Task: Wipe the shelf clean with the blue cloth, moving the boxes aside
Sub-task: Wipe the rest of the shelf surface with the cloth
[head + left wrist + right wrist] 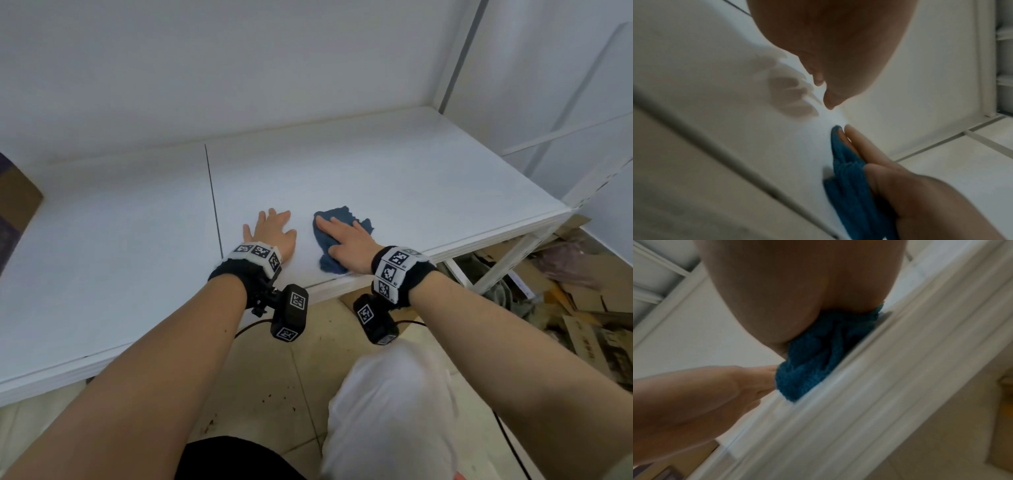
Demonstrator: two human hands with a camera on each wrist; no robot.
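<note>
The crumpled blue cloth (342, 213) lies near the front edge of the white shelf (394, 164). My right hand (346, 236) presses flat on it with straight fingers. My left hand (270, 229) rests flat on the bare shelf just left of the cloth, fingers spread. In the left wrist view the cloth (849, 186) shows under the right hand (920, 203), whose fingers are straight. In the right wrist view the cloth (813, 361) bunches under the palm at the shelf's front lip, with the left hand (694, 394) beside it. One cardboard box (15, 202) sits at the shelf's far left.
A dark seam (214, 198) runs across the shelf left of my left hand. A white upright post (455, 58) stands at the back right corner. Flattened cardboard scraps (582, 308) lie on the floor under the shelf's right end. My knee (394, 411) is in front.
</note>
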